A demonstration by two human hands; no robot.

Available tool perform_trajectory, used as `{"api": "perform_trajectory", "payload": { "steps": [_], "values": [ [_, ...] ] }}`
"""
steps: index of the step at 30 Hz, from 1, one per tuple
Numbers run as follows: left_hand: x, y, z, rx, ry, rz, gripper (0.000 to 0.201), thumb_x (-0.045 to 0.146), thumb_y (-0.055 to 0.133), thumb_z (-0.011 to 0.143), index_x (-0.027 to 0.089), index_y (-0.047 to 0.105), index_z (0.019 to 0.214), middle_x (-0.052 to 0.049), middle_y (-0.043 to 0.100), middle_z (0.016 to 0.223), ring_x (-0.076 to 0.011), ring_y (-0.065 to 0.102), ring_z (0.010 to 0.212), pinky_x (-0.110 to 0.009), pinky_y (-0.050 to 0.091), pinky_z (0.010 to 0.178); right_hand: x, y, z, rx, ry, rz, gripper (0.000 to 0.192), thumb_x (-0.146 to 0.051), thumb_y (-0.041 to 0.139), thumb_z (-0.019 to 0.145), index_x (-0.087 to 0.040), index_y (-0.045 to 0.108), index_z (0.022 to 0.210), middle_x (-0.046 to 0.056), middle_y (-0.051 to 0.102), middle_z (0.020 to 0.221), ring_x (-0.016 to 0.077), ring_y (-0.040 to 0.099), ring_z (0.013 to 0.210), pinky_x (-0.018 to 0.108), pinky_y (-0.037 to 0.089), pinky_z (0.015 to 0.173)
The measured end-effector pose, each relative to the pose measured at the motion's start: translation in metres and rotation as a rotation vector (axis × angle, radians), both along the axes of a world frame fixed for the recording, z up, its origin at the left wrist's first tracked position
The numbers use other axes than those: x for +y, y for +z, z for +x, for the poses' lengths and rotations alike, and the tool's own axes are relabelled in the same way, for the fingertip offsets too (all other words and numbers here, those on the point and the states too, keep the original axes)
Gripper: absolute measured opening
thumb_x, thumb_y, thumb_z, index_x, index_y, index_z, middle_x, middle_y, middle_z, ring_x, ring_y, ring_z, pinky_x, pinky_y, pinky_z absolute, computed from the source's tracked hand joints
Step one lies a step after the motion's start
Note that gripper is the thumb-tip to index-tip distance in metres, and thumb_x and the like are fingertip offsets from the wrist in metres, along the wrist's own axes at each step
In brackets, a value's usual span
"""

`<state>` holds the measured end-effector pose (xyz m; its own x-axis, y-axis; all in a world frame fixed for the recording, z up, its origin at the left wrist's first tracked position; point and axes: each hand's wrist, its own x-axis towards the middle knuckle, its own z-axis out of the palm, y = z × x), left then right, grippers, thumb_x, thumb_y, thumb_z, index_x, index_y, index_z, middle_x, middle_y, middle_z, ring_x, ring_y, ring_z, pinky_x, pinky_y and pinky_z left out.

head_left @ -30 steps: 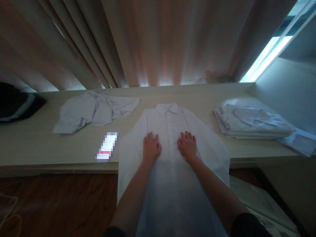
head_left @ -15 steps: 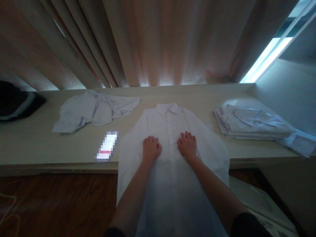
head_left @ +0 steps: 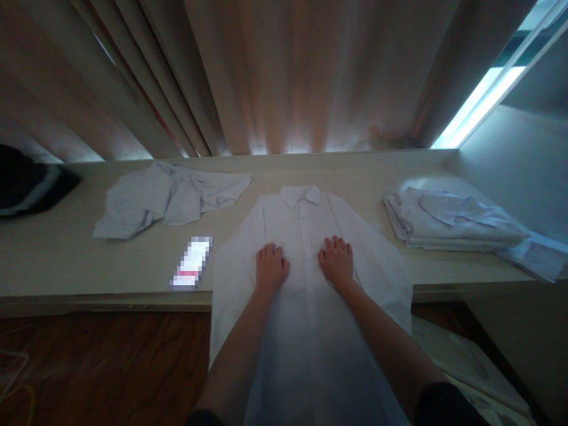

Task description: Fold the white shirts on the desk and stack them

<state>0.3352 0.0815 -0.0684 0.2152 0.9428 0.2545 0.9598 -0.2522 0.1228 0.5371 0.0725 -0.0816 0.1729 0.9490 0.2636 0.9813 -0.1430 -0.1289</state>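
Left hand point(head_left: 271, 269): palm down on white shirt point(head_left: 306, 319), fingers bent, grip can't be told | shirt: under both hands, long axis from far collar point(head_left: 302, 194) over near edge of table point(head_left: 110, 266) | right hand point(head_left: 337, 263): likewise, nearer button placket point(head_left: 305, 236)

Brown curtains point(head_left: 310, 77) hang behind the table point(head_left: 80, 266) across from me; a dark hat point(head_left: 33, 183) sits at its left, rumpled cloth point(head_left: 155, 198) near it, a folded stack point(head_left: 457, 225) over right.
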Motion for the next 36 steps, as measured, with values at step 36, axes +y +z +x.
{"api": "perform_trajectory", "payload": {
  "steps": [36],
  "values": [
    [0.003,-0.002,0.001,-0.023,0.006,-0.029,0.026,0.026,0.042,0.079,0.016,0.058,0.098,-0.016,0.055,0.114,-0.0297,0.044,0.114,-0.045,0.031,0.094,-0.002,0.010,-0.001,0.025,-0.019,-0.022,0.035,-0.033,0.039,0.087,-0.013,0.054,0.112,0.019,0.045,0.134,0.0278,0.034,0.127,0.045,0.015,0.106]
  ]
}}
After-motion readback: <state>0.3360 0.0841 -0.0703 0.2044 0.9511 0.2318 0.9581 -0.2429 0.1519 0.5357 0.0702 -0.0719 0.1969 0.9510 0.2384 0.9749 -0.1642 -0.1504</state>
